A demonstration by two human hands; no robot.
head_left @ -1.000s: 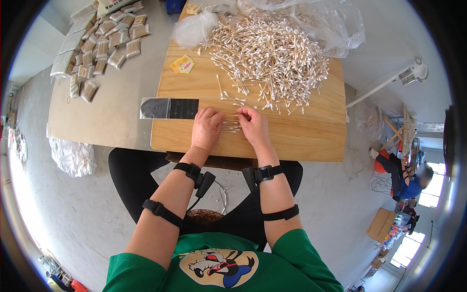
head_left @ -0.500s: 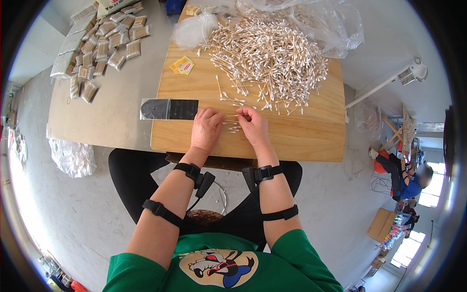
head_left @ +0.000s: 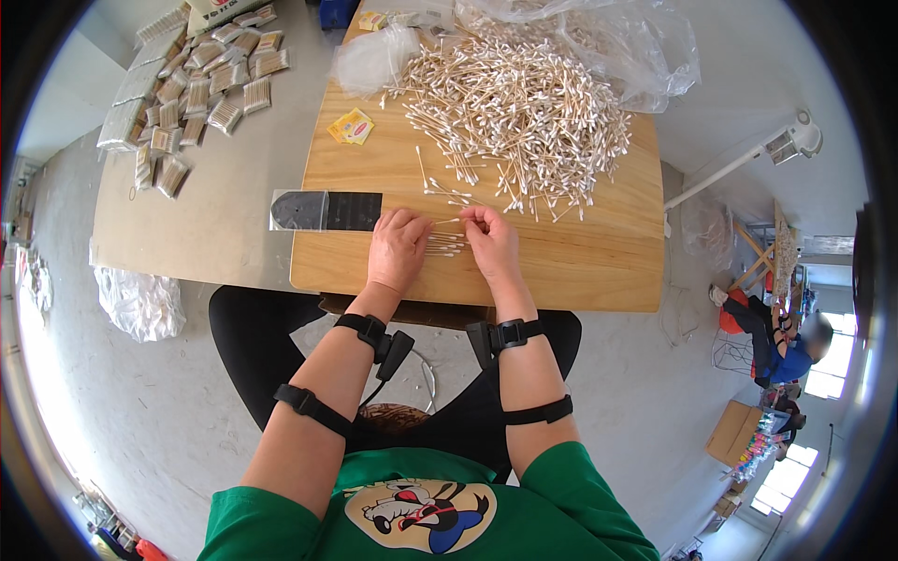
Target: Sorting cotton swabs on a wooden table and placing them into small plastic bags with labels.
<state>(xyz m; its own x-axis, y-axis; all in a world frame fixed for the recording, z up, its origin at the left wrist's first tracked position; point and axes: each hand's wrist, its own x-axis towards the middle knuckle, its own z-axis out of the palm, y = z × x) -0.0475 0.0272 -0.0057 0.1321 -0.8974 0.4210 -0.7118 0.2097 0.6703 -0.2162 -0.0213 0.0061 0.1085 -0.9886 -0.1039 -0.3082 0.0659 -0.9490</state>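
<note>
Over the wooden board's near part, my left hand (head_left: 397, 251) is closed on cotton swabs, whose far ends are hidden under its fingers. From it, a small row of cotton swabs (head_left: 445, 246) points right, white tips side by side. One single swab (head_left: 447, 222) lies a little above the row, running from the left fingertips towards the other hand. My right hand (head_left: 492, 245) is pinched just beyond that swab's tip; whether anything is between its fingertips is hidden. Some loose swabs (head_left: 454, 194) lie just beyond both hands, next to a big heap of cotton swabs (head_left: 524, 112).
A clear pouch with a black strip (head_left: 327, 210) lies left of my left hand. Yellow sachets (head_left: 351, 126) and thin clear bags (head_left: 377, 61) lie farther back. Packed swab bundles (head_left: 224, 115) cover the grey table's far left. Crumpled clear plastic (head_left: 645, 61) borders the heap.
My right hand has shifted slightly right, so the single swab's tip now shows apart from its fingertips. My left hand stays in place.
</note>
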